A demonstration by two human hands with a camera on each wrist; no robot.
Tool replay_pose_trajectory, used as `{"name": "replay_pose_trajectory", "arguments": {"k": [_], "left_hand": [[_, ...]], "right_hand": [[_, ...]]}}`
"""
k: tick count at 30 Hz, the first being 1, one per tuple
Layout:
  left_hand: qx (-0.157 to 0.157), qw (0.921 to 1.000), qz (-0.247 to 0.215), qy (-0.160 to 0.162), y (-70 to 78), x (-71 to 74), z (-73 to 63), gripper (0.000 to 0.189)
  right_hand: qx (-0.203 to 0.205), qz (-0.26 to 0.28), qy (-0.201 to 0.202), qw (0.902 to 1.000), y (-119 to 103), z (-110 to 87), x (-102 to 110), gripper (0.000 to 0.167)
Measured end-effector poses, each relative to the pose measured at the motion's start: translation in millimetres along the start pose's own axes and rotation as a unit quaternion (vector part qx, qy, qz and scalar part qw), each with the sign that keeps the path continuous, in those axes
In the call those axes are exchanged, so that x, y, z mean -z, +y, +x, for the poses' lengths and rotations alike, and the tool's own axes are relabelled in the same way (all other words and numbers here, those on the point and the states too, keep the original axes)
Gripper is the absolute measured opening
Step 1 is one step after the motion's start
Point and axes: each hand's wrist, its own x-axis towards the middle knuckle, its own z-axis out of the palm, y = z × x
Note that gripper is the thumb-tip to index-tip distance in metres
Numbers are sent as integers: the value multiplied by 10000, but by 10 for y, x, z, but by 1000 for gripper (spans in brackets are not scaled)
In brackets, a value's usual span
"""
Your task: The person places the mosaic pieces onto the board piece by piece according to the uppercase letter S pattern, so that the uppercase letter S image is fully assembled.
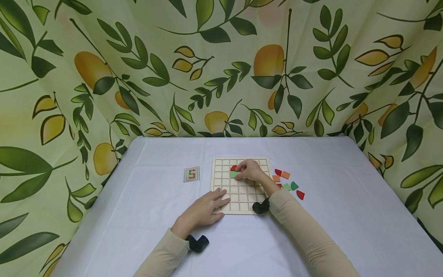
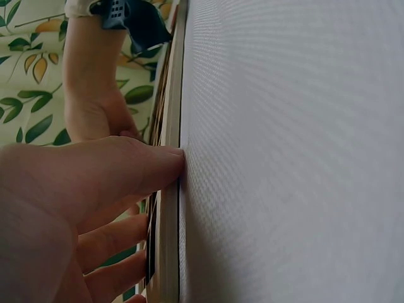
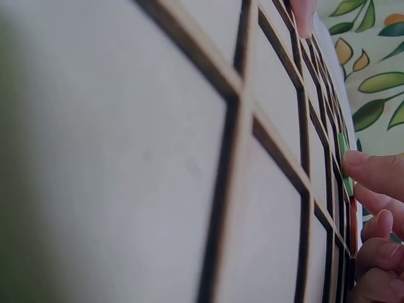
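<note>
A pale wooden grid board lies on the table. On it a red quarter-round tile sits just beyond a green square tile. My right hand reaches over the board with fingers bent and pinches the green tile, the thumb at its edge. The index fingertip is close by the red tile. My left hand rests spread over the board's near left corner; in the left wrist view its thumb presses the side edge of the board.
Several loose red, orange and green tiles lie to the right of the board. At its left is a small card with a grid and a coloured figure. White cloth covers the table, and a leaf-patterned curtain hangs behind.
</note>
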Motion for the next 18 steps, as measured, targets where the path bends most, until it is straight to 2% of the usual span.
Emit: {"name": "replay_pose_trajectory", "arguments": {"k": [4, 11, 18], "left_hand": [[23, 10000, -55, 0, 3, 3, 4, 48], [-109, 9998, -3, 187, 1, -6, -4, 48], [67, 9999, -86, -2, -5, -13, 10, 48]], "right_hand": [[-23, 62, 11, 10000, 14, 8, 4, 23], [54, 50, 31, 10000, 39, -8, 25, 21], [139, 135, 82, 9998, 71, -74, 73, 25]]}}
